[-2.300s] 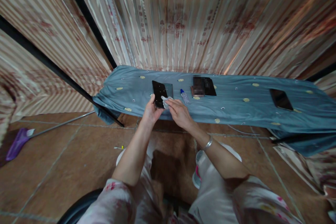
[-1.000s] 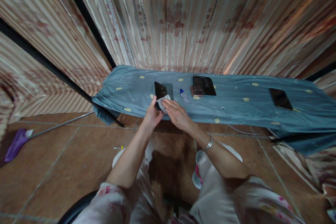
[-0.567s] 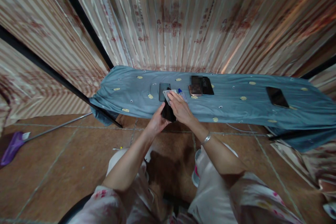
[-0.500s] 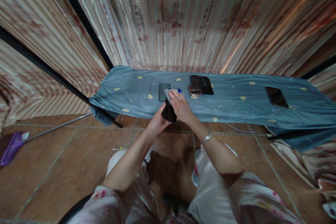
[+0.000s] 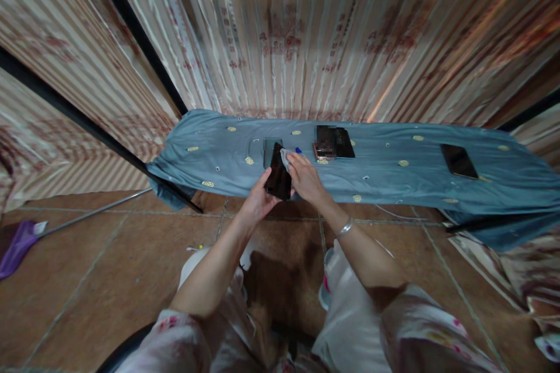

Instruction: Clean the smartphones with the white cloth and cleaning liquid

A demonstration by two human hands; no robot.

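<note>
A black smartphone [image 5: 279,178] lies tilted in my left hand [image 5: 259,197], whose thumb and fingers close around its lower left side. My right hand [image 5: 305,176] pinches a small pale grey cloth [image 5: 285,157] against the phone's upper right edge. Just beyond the phone, a clear phone case [image 5: 266,150] rests on the blue cloth-covered bench [image 5: 219,145], partly hidden by the phone. The blue cap [image 5: 298,150] of some small item shows behind my right fingers; the rest of it is covered.
Dark phone-like devices [image 5: 345,143] sit together at the bench's middle, partly blurred out. Another black phone [image 5: 459,161] lies farther right. Black poles [image 5: 140,35] rise at the left, before striped curtains [image 5: 289,70]. A purple broom [image 5: 20,247] lies on the tiled floor.
The cloth has slid from across the phone's top end to its right edge, with my right hand shifting slightly right and down. More of the phone's dark face now shows.
</note>
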